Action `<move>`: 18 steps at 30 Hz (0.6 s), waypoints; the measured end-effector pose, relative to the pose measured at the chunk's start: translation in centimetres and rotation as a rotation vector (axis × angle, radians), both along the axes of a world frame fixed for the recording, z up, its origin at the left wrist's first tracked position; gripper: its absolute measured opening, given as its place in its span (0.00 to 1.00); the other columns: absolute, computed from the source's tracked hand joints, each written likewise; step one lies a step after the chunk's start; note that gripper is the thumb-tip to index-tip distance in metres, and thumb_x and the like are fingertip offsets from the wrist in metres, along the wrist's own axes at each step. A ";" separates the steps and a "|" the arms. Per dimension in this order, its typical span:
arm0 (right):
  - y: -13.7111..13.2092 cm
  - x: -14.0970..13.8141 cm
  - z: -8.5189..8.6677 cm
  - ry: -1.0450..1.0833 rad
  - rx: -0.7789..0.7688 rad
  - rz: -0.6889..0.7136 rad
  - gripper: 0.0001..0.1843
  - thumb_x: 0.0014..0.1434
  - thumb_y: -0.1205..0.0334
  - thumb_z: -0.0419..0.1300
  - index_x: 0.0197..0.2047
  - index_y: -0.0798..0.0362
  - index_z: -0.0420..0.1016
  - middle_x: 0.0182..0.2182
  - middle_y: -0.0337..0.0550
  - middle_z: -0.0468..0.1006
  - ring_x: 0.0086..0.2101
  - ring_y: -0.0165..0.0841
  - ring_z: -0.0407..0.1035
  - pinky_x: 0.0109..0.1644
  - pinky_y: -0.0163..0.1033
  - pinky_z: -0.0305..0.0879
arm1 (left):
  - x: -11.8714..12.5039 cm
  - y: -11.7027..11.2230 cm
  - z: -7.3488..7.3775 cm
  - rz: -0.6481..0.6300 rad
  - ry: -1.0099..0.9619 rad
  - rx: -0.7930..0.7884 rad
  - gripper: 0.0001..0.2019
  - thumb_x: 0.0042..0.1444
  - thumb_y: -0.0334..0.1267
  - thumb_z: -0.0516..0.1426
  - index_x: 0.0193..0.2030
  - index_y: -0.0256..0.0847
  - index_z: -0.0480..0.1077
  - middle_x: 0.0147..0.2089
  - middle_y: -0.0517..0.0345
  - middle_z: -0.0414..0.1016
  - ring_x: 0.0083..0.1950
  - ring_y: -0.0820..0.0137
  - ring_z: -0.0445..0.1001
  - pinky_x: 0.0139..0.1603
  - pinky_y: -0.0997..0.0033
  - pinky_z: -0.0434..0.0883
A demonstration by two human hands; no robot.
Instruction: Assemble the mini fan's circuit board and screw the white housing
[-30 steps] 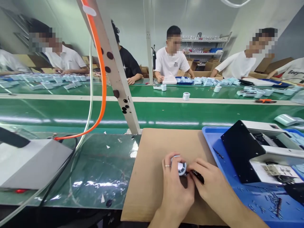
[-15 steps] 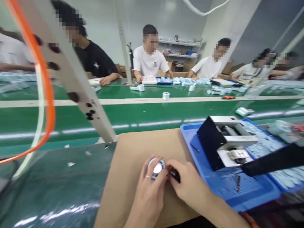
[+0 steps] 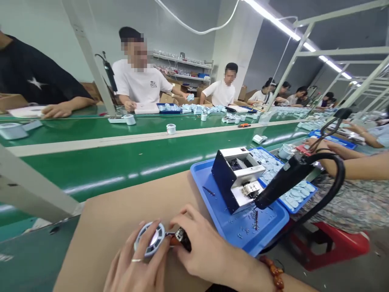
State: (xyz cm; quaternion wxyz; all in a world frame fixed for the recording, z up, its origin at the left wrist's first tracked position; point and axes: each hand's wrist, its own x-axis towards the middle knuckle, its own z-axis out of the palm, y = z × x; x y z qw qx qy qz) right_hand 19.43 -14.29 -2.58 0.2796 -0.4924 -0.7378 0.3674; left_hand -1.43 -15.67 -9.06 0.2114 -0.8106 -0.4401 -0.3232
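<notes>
Disc [image 3: 150, 239], round, white with a blue-grey rim: your left grip [image 3: 136, 259] is closed around it, fingers curled over the edge, above the cardboard sheet [image 3: 91, 247]. Your right grip [image 3: 206, 247] is closed too, pinching a small black part [image 3: 183, 239] that touches the disc through a short metal piece. Blue tray [image 3: 267, 227] lies right of the right grip, carrying a white-and-black machine [image 3: 234, 178] and scattered small pins [image 3: 253, 227]. Black corded tool [image 3: 285, 182] hangs above the tray's far side.
</notes>
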 end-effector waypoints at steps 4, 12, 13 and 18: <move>-0.4 1.1 0.2 0.006 -0.064 -0.069 0.21 0.62 0.78 0.71 0.55 0.51 0.76 0.51 0.39 0.76 0.50 0.33 0.74 0.57 0.38 0.68 | 1.7 -1.8 1.9 0.142 0.134 -0.068 0.15 0.69 0.26 0.57 0.55 0.43 0.82 0.67 0.43 0.82 0.67 0.41 0.78 0.58 0.46 0.78; 0.1 3.0 -2.0 0.076 -0.096 -0.054 0.08 0.69 0.55 0.63 0.45 0.48 0.81 0.44 0.35 0.81 0.45 0.32 0.77 0.53 0.39 0.70 | 2.0 -2.5 2.5 0.107 0.077 -0.224 0.14 0.69 0.25 0.58 0.53 0.41 0.83 0.72 0.43 0.80 0.71 0.37 0.79 0.53 0.48 0.87; 0.1 3.0 -2.0 0.074 -0.091 -0.068 0.10 0.68 0.52 0.63 0.43 0.48 0.81 0.42 0.35 0.81 0.44 0.32 0.77 0.51 0.39 0.70 | 1.7 -2.6 2.4 0.086 0.040 -0.213 0.14 0.70 0.24 0.58 0.53 0.41 0.83 0.72 0.43 0.80 0.72 0.37 0.78 0.52 0.51 0.88; 0.0 2.3 -1.6 0.037 -0.009 -0.087 0.14 0.67 0.48 0.62 0.40 0.46 0.84 0.40 0.35 0.82 0.38 0.32 0.77 0.44 0.41 0.69 | 1.3 -2.7 2.5 0.019 -0.075 -0.152 0.11 0.72 0.26 0.60 0.51 0.43 0.84 0.67 0.47 0.85 0.72 0.39 0.81 0.51 0.56 0.90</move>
